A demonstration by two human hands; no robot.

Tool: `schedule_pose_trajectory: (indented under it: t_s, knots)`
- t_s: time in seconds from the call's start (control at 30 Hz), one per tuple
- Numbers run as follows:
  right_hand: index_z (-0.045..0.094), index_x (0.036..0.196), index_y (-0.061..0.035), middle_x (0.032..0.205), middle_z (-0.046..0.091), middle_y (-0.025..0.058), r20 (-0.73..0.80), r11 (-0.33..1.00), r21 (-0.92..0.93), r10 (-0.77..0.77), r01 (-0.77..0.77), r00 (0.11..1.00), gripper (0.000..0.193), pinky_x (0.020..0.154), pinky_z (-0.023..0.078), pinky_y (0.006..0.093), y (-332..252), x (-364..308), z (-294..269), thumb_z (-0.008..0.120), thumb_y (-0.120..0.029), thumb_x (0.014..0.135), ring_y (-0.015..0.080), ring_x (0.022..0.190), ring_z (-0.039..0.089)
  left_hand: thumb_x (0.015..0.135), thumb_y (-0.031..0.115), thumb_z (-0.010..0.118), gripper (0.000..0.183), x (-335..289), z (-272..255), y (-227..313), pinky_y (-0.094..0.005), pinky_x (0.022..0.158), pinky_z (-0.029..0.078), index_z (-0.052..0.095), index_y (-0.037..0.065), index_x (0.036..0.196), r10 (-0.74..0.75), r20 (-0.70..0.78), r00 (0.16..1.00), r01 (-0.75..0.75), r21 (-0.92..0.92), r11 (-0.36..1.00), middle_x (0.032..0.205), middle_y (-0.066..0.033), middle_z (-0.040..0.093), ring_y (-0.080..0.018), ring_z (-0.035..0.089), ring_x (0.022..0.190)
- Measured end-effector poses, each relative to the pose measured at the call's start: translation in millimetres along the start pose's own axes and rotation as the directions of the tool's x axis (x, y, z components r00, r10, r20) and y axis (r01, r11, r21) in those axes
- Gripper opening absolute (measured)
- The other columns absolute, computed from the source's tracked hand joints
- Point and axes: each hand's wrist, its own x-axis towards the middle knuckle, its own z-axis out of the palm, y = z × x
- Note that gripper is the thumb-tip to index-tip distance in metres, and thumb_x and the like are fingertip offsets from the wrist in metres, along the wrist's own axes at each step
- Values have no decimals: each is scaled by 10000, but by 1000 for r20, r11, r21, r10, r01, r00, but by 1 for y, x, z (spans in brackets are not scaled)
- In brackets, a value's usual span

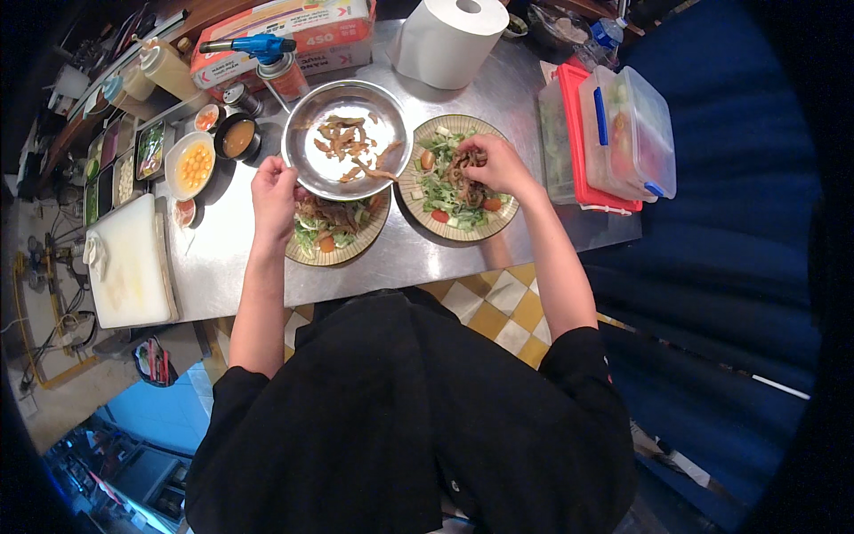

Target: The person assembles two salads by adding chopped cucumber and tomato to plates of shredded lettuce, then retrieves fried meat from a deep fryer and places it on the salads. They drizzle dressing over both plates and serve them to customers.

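My left hand (274, 191) grips the rim of a shiny metal bowl (304, 165). The bowl is held over part of a plate and contains a few brown strips of cooked meat (345, 136). My right hand (500, 165) is closed, its fingertips pinching brown meat strips (461, 185) on top of a salad. That salad, with greens, white cubes and halved cherry tomatoes, lies on the right ribbed plate (480, 231). Partly hidden under the bowl, the left plate (331, 259) bears greens, tomato and meat too.
A paper towel roll (449, 53), blue-topped blowtorch (283, 76) and orange-and-white box (334, 62) stand behind. At left are a white cutting board (133, 267), a bowl of yellow balls (193, 169), a sauce bowl (237, 138) and squeeze bottles (169, 71). Plastic containers (640, 133) stand right.
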Motion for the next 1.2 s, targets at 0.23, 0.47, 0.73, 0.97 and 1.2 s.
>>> schedule_pose_trajectory:
  t_s: [0.23, 0.47, 0.73, 0.97, 1.2]
  knots:
    - [684, 1042, -57, 932, 629, 99, 53, 978, 138, 150, -156, 987, 407, 734, 539, 323, -10, -18, -2, 776, -48, 646, 197, 766, 641, 903, -4, 500, 98, -8, -16, 9, -192, 529, 442, 476, 78, 854, -13, -33, 999, 11, -66, 998, 760, 13, 534, -46, 499, 598]
    - [696, 960, -64, 881, 635, 89, -21, 991, -5, 133, -133, 991, 296, 700, 531, 329, -15, -29, -9, 767, -94, 674, 209, 743, 639, 890, -5, 501, 102, -9, -22, 5, -188, 538, 454, 480, 79, 836, -34, 10, 999, 34, -34, 999, 727, 16, 536, -47, 504, 580]
    - [653, 1078, -69, 893, 623, 85, -172, 976, 4, -212, 216, 962, 396, 716, 512, 361, -120, -2, -22, 777, -208, 729, 255, 805, 626, 905, 27, 524, 77, -26, 22, 5, -208, 536, 457, 492, 67, 847, -71, 175, 982, 63, 52, 997, 715, 21, 545, -55, 528, 584]
    - [634, 1112, -123, 1031, 572, 99, 175, 966, -182, -153, 184, 973, 384, 819, 497, 409, -136, 18, -7, 733, -212, 751, 304, 963, 602, 875, 25, 548, 79, -36, 50, 5, -204, 519, 417, 498, 54, 820, -94, 290, 952, 56, 137, 989, 691, 32, 527, -40, 501, 575]
    - [652, 1012, -85, 1015, 572, 111, 189, 968, -95, -211, 232, 959, 275, 810, 494, 424, -121, 25, -6, 692, -139, 746, 318, 935, 603, 865, 22, 547, 69, -34, 46, 1, -199, 509, 401, 500, 48, 821, -99, 312, 945, 57, 141, 988, 675, 38, 512, -34, 492, 568]
